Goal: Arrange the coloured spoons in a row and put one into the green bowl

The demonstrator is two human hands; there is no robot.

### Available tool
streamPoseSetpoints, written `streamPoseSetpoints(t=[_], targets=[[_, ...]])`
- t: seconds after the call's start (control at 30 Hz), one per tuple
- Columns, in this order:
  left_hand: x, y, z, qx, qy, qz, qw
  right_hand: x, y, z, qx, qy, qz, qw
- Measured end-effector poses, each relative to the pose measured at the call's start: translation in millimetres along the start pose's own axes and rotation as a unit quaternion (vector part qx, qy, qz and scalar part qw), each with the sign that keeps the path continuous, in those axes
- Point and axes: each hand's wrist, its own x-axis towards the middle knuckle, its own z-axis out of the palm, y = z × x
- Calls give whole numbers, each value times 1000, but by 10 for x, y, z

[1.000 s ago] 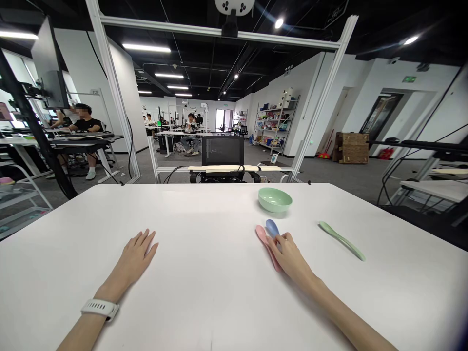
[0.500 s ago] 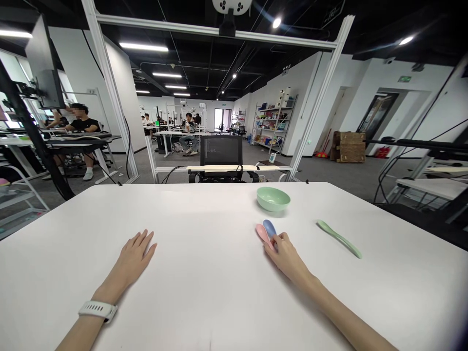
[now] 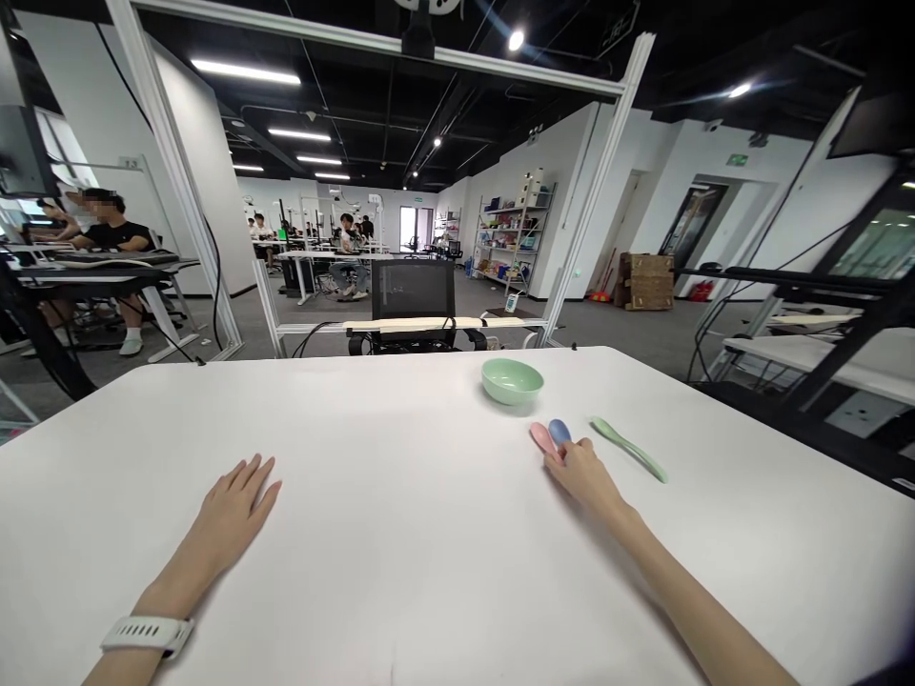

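Note:
My right hand (image 3: 582, 474) rests on the white table (image 3: 400, 534) with its fingers closed over the handles of a pink spoon (image 3: 542, 437) and a blue spoon (image 3: 559, 431). Only the two spoon bowls show beyond my fingertips. A green spoon (image 3: 629, 448) lies on the table just right of that hand. A green bowl (image 3: 512, 380) stands a short way beyond the spoons. My left hand (image 3: 233, 510) lies flat and open on the table at the left, with a white watch (image 3: 147, 633) on its wrist.
Beyond the table's far edge stand a black chair (image 3: 413, 291) and a white metal frame (image 3: 172, 171). People sit at desks in the background at the left and centre. Shelves and a wooden crate stand at the back right.
My right hand has slid the pink and blue spoons to the right, closer to the green spoon. The view has turned slightly. My left hand has stayed flat.

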Motion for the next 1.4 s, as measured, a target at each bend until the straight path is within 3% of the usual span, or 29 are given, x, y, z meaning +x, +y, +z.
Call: streamPoseSetpoints(t=[0.2, 0.33, 0.47, 0.6, 0.67, 0.77, 0.87, 1.2, 1.3, 1.4], targets=[[15, -34, 46, 6, 4, 3, 1000, 10, 42, 4, -12, -7, -1, 1000], [14, -45, 74, 10, 7, -1, 1000, 29, 101, 21, 60, 62, -15, 996], [17, -57, 91, 6, 7, 1, 1000, -26, 27, 62, 144, 145, -94, 974], [18, -69, 93, -3, 15, 1, 1000, -227, -261, 275, 184, 118, -218, 951], [16, -69, 86, -4, 16, 1, 1000, -357, -429, 401, 171, 77, -232, 955], [12, -63, 73, -6, 18, 4, 1000, -509, -610, 483, 105, 27, -215, 971], [10, -59, 68, -12, 20, 8, 1000, -571, -677, 428, 55, 22, -212, 975], [22, -96, 92, -11, 27, 7, 1000, -549, -662, 298, 70, 16, -196, 978], [20, -100, 96, -13, 30, 10, 999, -361, -524, 172, 36, 83, -146, 985], [20, -97, 100, -15, 30, 10, 999, -144, -295, 51, -58, 179, -46, 981]])
